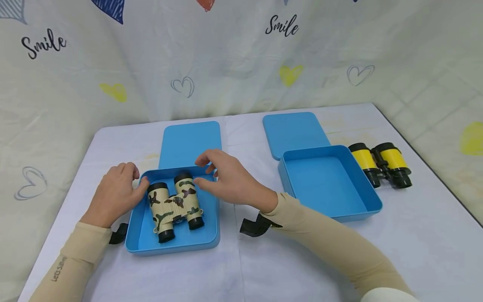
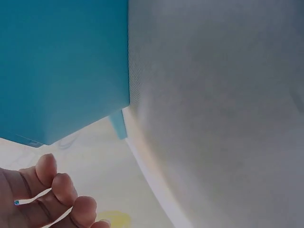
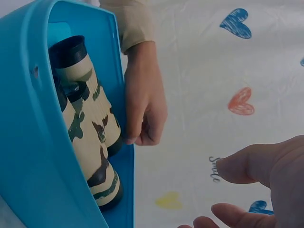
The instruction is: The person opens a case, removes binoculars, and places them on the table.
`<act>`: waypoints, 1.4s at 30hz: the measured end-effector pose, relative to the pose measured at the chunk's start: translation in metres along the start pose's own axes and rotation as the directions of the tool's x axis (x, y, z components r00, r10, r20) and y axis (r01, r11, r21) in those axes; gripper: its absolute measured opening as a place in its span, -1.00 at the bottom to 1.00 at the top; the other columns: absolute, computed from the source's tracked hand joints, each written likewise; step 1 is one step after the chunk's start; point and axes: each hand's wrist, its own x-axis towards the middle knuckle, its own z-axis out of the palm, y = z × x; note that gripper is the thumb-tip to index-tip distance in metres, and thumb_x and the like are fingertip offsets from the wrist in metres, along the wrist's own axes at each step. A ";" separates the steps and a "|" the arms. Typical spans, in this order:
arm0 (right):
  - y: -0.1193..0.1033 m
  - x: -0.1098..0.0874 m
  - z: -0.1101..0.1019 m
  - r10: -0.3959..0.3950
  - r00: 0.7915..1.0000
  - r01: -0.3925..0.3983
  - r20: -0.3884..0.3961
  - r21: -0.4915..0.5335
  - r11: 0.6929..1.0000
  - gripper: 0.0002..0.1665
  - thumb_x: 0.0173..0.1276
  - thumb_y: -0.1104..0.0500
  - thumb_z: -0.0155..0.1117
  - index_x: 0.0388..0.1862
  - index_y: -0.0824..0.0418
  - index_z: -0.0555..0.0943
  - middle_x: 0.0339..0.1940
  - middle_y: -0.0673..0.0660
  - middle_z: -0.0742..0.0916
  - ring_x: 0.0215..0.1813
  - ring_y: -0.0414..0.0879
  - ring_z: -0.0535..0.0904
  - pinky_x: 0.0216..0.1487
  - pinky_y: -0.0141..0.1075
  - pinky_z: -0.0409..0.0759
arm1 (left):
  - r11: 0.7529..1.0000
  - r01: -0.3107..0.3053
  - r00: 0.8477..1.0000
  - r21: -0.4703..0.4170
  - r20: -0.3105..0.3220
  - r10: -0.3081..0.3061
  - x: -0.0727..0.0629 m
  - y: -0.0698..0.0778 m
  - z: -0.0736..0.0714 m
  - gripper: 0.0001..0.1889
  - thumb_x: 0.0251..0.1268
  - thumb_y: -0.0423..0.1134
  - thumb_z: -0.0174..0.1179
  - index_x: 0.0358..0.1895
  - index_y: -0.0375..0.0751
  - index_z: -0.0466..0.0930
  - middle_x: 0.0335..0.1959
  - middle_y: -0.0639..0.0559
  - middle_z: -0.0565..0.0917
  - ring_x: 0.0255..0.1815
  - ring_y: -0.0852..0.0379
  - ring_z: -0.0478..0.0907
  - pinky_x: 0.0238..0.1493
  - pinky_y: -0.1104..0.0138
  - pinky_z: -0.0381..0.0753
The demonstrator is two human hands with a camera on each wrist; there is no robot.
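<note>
Binoculars with a camouflage pattern (image 1: 176,205) lie slightly tilted inside the left blue box (image 1: 185,240), black ends up and down. My left hand (image 1: 118,191) is at the box's left back corner, thumb tip by the rim. In the left wrist view its loosely bent fingers (image 2: 65,189) show below the blue wall of the box. Over the right back corner hovers my right hand (image 1: 230,178), thumb and fingers apart with nothing between them. The right wrist view shows the right hand's thumb (image 3: 242,164) clear of the binoculars, with the left hand (image 3: 145,99) across the box.
Behind the left box lies a flat blue lid (image 1: 190,144). A second blue box (image 1: 320,180) stands to the right, another lid (image 1: 294,132) behind it. Yellow and black binoculars (image 1: 392,159) lie beside that box. A printed cloth backdrop (image 1: 234,71) hangs behind the white table (image 1: 264,268).
</note>
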 end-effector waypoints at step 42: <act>0.003 0.012 0.052 -0.118 0.981 0.162 0.152 -0.316 0.935 -0.41 0.41 -0.08 0.40 0.32 0.15 0.58 0.13 0.11 0.65 -0.06 -0.16 0.49 -0.21 -0.44 0.43 | 0.971 -0.155 0.985 0.183 -0.052 0.167 -0.003 0.002 -0.002 -0.70 0.41 -0.21 0.05 -0.54 -0.23 0.40 -0.68 -0.05 0.40 -0.52 -0.06 0.40 -0.36 -0.02 0.47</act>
